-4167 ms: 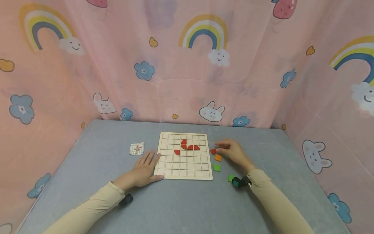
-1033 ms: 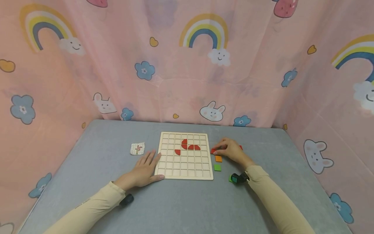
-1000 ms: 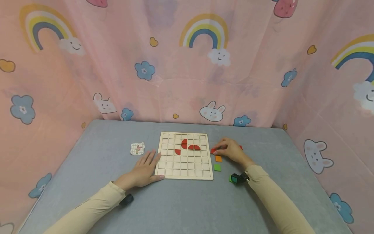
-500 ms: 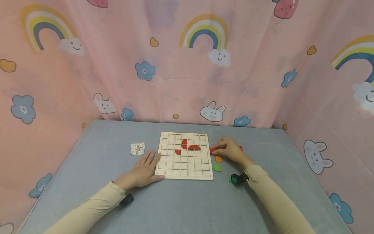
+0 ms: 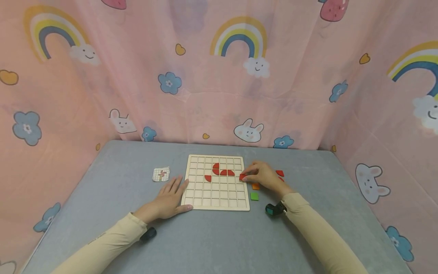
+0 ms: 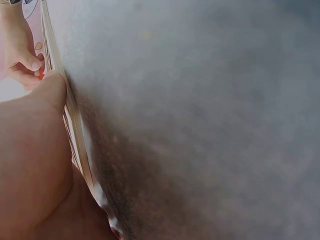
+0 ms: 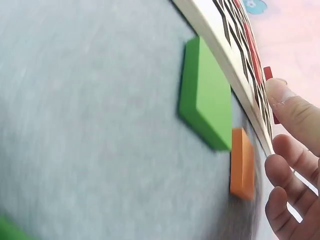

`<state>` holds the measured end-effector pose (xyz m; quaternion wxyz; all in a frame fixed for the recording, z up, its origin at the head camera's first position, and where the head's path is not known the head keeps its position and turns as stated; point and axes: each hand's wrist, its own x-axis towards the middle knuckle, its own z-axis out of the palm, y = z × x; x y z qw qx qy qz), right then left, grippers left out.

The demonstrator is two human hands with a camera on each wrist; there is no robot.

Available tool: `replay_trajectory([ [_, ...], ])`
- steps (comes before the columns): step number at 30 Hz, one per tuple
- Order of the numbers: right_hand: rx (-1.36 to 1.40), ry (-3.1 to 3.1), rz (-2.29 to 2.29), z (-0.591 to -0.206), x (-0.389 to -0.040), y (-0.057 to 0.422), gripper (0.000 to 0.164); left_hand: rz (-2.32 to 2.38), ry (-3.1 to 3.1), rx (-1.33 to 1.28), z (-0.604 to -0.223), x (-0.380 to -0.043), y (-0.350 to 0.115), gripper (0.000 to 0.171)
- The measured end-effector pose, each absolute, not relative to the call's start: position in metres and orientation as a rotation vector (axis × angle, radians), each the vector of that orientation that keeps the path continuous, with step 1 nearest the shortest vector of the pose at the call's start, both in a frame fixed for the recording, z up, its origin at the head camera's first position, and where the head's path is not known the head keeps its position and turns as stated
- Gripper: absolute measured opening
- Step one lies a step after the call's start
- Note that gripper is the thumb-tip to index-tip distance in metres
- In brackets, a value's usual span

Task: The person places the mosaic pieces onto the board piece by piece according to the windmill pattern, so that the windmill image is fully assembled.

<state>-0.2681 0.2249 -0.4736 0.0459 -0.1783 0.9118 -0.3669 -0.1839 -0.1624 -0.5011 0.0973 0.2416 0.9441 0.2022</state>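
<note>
A wooden grid board [image 5: 198,194] lies on the table with several red quarter-circle pieces [image 5: 215,169] set in its squares. My right hand [image 5: 265,176] pinches a small red tile [image 5: 242,177] between thumb and fingers, over the board's right edge. In the right wrist view the thumb presses on that red tile [image 7: 268,73], and the other fingers curl below. My left hand [image 5: 166,199] rests flat, fingers spread along the board's left edge and thumb at its near corner. In the left wrist view, the left hand [image 6: 32,155] lies against the board's side.
Right of the board lie a green tile [image 5: 254,196], an orange tile [image 5: 256,186] partly under the right hand, and red pieces [image 5: 280,173] beyond the hand. A small pattern card [image 5: 161,174] lies left of the board. A patterned pink curtain [image 5: 205,110] hangs behind the table.
My right hand has slid the red tile left, from beside the board to over its right edge. Red pieces behind the hand have come into view. The left hand stays in place.
</note>
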Motion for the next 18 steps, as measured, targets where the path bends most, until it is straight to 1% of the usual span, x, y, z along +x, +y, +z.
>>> replay_trajectory([
  [10, -0.629, 2.754, -1.13, -0.471, -0.268, 0.208, 0.02, 0.609, 2.737, 0.691, -0.483, -0.179, -0.159, 0.095],
  [18, -0.679, 2.736, -1.143, -0.471, -0.271, 0.193, 0.021, 0.581, 2.784, 0.709, -0.494, -0.182, -0.161, 0.093],
])
